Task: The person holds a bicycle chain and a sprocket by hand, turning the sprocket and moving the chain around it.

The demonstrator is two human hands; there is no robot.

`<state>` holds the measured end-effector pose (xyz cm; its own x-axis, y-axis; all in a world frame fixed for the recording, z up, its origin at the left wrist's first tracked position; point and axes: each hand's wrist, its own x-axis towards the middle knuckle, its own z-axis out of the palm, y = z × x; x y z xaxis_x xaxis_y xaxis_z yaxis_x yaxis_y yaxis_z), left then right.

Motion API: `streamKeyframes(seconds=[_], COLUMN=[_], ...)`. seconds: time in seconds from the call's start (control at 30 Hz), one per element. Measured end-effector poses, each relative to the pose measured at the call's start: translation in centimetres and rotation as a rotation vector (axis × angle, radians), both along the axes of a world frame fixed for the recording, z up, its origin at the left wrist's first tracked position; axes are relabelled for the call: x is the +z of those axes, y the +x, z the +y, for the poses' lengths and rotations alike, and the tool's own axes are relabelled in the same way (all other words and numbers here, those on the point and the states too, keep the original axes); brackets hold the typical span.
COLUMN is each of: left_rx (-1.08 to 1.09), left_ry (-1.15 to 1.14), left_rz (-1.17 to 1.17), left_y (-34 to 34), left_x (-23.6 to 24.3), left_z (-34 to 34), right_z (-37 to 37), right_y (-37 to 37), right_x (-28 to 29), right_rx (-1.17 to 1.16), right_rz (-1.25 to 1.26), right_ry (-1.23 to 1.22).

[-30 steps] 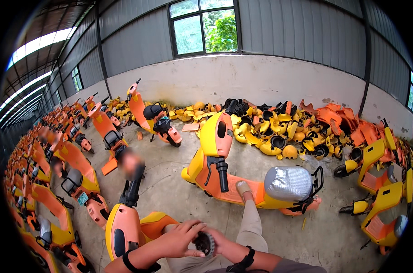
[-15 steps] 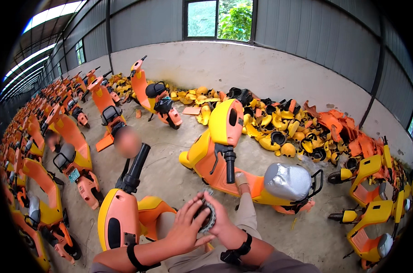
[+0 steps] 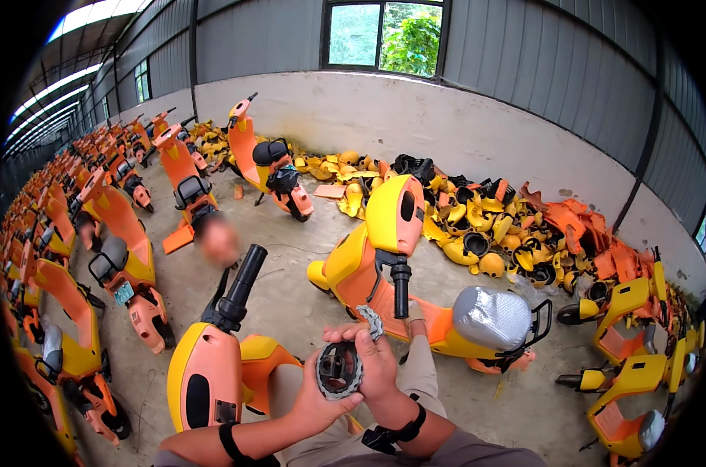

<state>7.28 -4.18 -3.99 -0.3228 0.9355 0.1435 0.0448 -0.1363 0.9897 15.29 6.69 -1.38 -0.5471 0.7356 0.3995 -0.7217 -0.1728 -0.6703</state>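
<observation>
Held between both hands in front of my body is a round black part with a grey scalloped rim (image 3: 339,372); I cannot make out its exact kind. My left hand (image 3: 310,398) grips its left side and lower edge. Curled round its right side is my right hand (image 3: 379,372). A grey toothed, curved strip (image 3: 371,321) sticks up beyond the fingers of the right hand; whether it joins the round part is hidden. An orange and yellow scooter (image 3: 213,377) stands just left of my hands, its black handlebar grip (image 3: 245,279) pointing up. Another scooter (image 3: 368,272) stands ahead.
The scooter ahead has a silver-covered seat (image 3: 489,317). Rows of scooters (image 3: 123,226) fill the left side, and more stand at the right (image 3: 629,311). Yellow, orange and black body panels (image 3: 485,222) lie heaped along the white wall (image 3: 477,124).
My left hand has slid down off the front of the round part, exposing its dark face. The grey strip now shows more above the right hand. The view has shifted slightly.
</observation>
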Motion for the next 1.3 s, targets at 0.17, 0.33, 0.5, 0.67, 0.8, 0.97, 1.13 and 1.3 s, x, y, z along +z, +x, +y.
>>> streamKeyframes(seconds=[0.17,0.33,0.5,0.67,0.8,0.97,1.13,1.3], left_rx=[-0.022,-0.065,-0.052,-0.106,-0.149,-0.151,-0.161,-0.092], left_ry=[0.002,0.129,0.111,0.102,0.13,0.011,-0.088,0.131], left_rz=[-0.022,0.088,0.391,0.339,0.223,0.332,0.367,0.617], left_y=[-0.6,-0.6,-1.3,-1.7,-1.5,-1.5,-1.2,-0.9], left_x=[0.1,0.7,-0.6,-0.5,-0.2,1.3,1.6,2.0], left_z=[0.5,0.6,0.8,0.9,1.1,0.7,0.4,0.5], right_z=[0.3,0.7,0.5,1.0,0.9,1.0,1.1,2.1], right_y=[0.8,1.3,1.6,2.1,2.5,2.2,2.5,2.6], right_x=[0.0,0.1,-0.9,-0.9,-1.1,-1.8,-2.1,-1.9], right_rx=[-0.073,-0.081,-0.045,0.04,0.11,-0.01,0.102,0.128], right_rz=[-0.049,-0.033,-0.144,-0.212,-0.179,-0.18,-0.289,-0.272], right_ry=[0.006,0.145,0.241,0.294,0.338,0.403,0.318,0.401])
